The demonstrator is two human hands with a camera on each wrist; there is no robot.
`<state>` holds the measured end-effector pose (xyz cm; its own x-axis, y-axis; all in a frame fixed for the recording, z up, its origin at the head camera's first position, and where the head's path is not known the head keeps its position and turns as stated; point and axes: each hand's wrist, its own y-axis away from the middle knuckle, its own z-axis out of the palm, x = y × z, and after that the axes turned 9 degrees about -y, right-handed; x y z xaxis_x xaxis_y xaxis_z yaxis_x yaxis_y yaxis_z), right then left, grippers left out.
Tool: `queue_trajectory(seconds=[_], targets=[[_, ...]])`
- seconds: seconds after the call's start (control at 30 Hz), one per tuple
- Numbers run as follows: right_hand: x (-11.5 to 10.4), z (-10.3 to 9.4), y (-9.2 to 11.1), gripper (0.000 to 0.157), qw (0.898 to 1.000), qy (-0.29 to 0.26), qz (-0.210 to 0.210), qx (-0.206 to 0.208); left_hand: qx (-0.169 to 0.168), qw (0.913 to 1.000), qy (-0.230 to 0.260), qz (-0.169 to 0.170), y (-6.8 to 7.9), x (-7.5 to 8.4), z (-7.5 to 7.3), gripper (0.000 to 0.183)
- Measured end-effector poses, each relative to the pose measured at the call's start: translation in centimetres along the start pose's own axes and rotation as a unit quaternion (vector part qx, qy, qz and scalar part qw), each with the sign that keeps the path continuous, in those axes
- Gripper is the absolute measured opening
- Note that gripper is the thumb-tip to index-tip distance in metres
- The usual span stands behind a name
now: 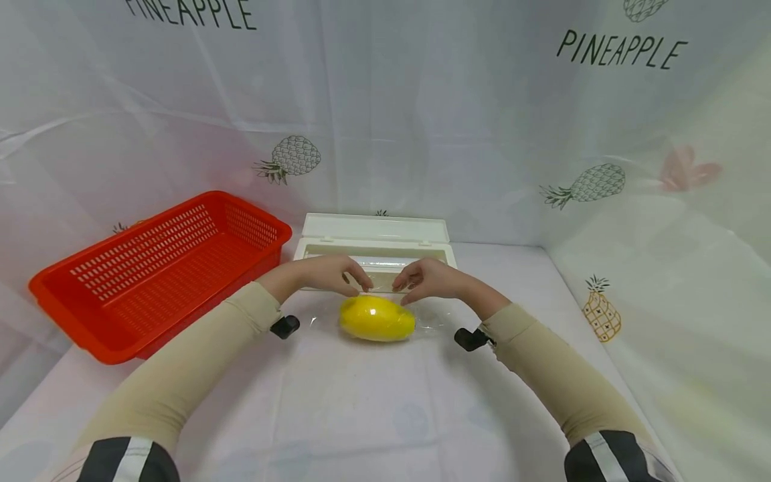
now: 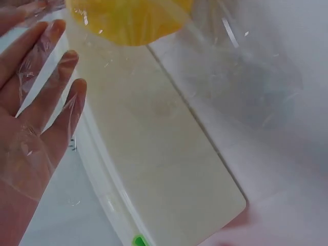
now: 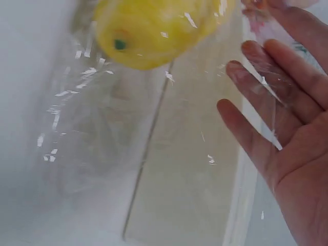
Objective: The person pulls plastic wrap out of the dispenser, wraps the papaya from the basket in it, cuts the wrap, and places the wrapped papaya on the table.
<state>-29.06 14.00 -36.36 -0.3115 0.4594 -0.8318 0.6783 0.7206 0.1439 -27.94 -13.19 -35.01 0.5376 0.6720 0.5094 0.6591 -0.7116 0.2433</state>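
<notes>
Head view: left grip [image 1: 328, 273] and right grip [image 1: 436, 278], fingers relaxed, arch just beyond a yellow fruit [image 1: 376, 319] amid clear film [image 3: 97, 128]; behind them an open box [image 1: 379, 246] holds a roll [image 1: 388, 262]; left, a red basket [image 1: 171, 268]. Only the right wrist view shows the fruit's green spot [image 3: 120, 44].

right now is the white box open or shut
The box is open: in the head view its lid is swung back and its inside shows.

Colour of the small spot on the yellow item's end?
Dark green; the spot on the yellow item shows best in the right wrist view.
</notes>
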Motion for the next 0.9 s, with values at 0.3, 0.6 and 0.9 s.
queue_trajectory(seconds=[0.3,0.6,0.9], targets=[[1.1,2.0,1.1,0.056,0.998,-0.015,-0.036,0.043,0.036,0.9992,-0.008,-0.017,-0.3,0.2,1.9,0.064],[2.2,3.7,1.5,0.082,0.992,0.019,-0.092,0.079,0.062,0.9948,-0.081,-0.007,-0.7,0.1,3.2,0.086],[2.1,4.8,1.8,0.077,0.994,-0.008,-0.061,0.087,0.091,0.9926,-0.066,-0.046,-0.5,0.2,3.7,0.084]])
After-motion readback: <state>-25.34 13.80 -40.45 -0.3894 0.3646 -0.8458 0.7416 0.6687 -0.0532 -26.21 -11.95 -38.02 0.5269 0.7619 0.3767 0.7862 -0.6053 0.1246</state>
